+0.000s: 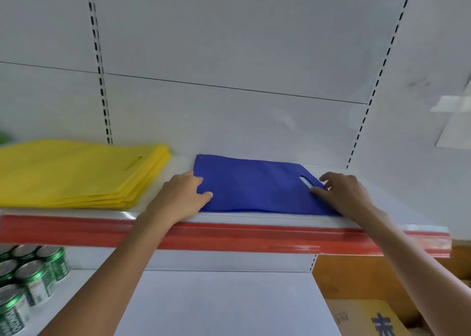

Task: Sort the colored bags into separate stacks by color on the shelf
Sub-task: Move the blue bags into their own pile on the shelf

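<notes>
The left hand point(182, 195) seems to pinch the left edge of the blue bag point(257, 188), thumb on top and fingers curled at the edge. The right hand point(342, 193) lies loosely spread on the bag's right end beside the handle slot, apparently pressing rather than gripping. The bag lies flat on the shelf point(254, 218), near its front edge and right of the yellow stack point(76, 175), with a bare gap between them. To do this step well, I would square the bag with the shelf front, smooth it outward from both ends, and keep that gap so the colours stay apart. Whether either hand's fingers reach under the cloth is hidden, and I cannot tell if the blue is one bag or several. A green blur sits cut off at the far left. Green cans point(33, 277) and a cardboard box point(369, 320) below are partly out of frame.
</notes>
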Demonstrator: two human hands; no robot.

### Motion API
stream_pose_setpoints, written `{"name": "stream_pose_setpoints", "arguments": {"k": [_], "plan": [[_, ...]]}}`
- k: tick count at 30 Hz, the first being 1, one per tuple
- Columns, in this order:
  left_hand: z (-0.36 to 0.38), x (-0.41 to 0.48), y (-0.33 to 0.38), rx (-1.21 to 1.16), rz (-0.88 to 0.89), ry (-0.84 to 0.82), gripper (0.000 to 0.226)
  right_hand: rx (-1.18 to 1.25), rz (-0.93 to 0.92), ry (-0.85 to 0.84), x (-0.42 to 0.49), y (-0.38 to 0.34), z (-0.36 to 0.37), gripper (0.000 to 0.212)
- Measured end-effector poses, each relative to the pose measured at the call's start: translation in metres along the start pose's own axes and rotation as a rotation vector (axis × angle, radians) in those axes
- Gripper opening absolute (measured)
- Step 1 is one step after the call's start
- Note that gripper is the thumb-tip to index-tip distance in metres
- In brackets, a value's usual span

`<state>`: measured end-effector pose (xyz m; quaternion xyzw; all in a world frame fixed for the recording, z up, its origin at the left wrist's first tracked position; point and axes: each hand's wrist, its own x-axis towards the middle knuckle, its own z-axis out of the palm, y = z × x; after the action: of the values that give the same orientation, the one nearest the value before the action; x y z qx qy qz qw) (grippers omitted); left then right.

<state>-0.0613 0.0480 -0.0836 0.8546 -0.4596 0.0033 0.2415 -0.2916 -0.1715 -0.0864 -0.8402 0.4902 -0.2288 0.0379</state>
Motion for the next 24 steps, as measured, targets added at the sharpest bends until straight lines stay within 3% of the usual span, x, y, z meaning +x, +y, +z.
{"name": "stream_pose_setpoints", "arguments": {"k": [6, 10, 20, 24], "plan": [[-0.001, 0.001, -0.006, -0.248, -0.038, 0.181, 0.047, 0.163, -0.054, 0.127, 0.003, 0.003, 0.001, 0.034], [-0.002, 0.001, -0.005, -0.303, -0.040, 0.271, 0.041, 0.133, -0.085, 0.131, 0.002, 0.002, 0.002, 0.022], [0.003, -0.006, -0.002, -0.096, 0.025, 0.431, 0.026, 0.103, -0.152, 0.205, 0.000, 0.002, 0.004, 0.019], [0.003, -0.008, -0.003, -0.058, 0.068, 0.401, 0.022, 0.132, -0.133, 0.147, -0.001, -0.001, 0.003, 0.009]]}}
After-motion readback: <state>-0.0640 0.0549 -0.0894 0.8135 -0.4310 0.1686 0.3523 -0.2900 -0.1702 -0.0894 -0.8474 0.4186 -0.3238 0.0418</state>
